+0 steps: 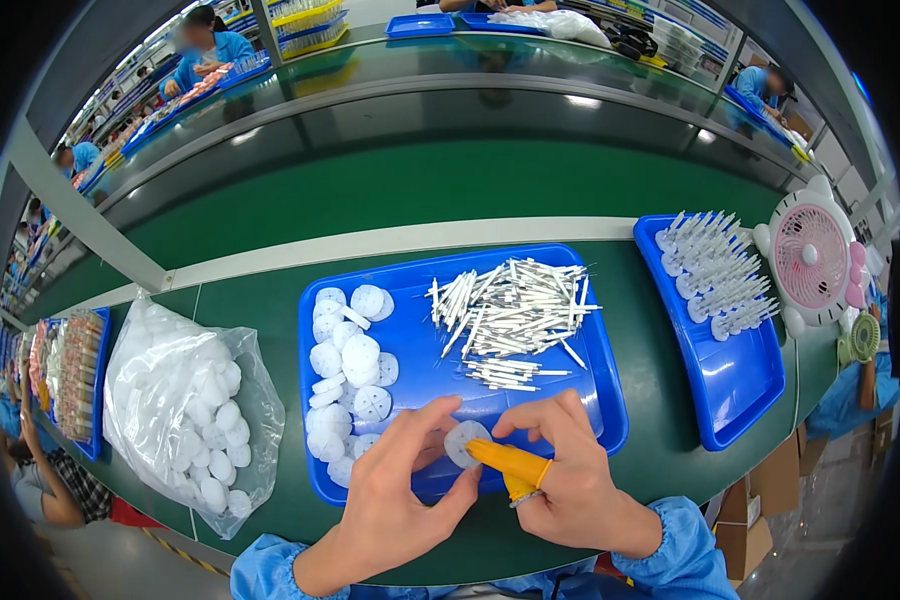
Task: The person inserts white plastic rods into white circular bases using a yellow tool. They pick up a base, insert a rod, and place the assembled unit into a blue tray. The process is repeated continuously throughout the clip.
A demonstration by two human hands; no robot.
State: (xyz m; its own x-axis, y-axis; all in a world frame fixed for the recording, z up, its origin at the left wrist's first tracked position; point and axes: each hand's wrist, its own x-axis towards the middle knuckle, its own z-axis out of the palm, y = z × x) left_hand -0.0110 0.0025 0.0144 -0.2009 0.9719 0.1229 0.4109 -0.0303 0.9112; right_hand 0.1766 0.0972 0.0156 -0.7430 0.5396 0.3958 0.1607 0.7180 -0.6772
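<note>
Over the front edge of a blue tray (611, 405), my left hand (395, 500) is closed around a small round white plastic disc (461, 441). My right hand (562, 478) wears yellow finger cots and presses its covered fingertips onto the disc's right side; whether it also pinches a small part there is hidden. Similar white discs (360, 355) lie in a loose column along the tray's left side. At the tray's upper right spreads a pile of thin white sticks (515, 310) with fine wire-like ends.
Left of the tray lies a clear plastic bag (195, 410) of white rounded pieces. On the right, a blue tray (745, 395) holds rows of upright white stick assemblies (715, 270), beside a pink-and-white fan (812, 252). A green conveyor belt (450, 180) runs behind; co-workers sit beyond it.
</note>
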